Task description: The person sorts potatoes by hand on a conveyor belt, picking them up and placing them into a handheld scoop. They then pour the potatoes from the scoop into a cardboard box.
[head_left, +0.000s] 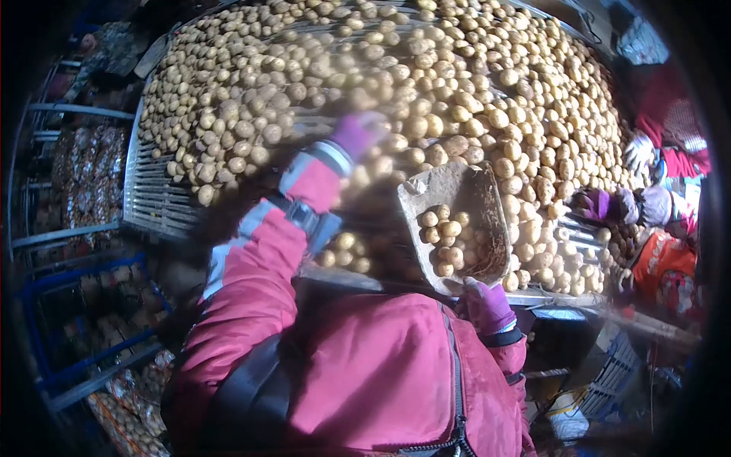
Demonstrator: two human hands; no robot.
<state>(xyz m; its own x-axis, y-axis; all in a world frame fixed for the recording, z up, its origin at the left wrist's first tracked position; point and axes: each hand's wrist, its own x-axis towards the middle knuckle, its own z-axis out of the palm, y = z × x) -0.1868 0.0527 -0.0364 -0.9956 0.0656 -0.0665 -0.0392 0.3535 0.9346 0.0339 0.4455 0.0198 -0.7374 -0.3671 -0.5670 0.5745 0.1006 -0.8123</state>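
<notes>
My left hand [358, 135], in a purple glove, reaches out over the potatoes [244, 122] on the slatted table [156, 199]; it is smeared by motion, and its fingers cannot be made out. At the table's front edge my right hand [487, 306], also gloved in purple, grips the near rim of a worn, dirty scoop [496, 221]. Several small potatoes [449, 232] lie inside the scoop. More potatoes surround it on the right and far sides.
At the right, another person's gloved hands [641, 152] are by the potatoes, near an orange-red bag [666, 266]. Metal rails [76, 111] and a blue-rimmed crate [38, 335] stand at the left. Filled net bags [137, 404] lie at the lower left.
</notes>
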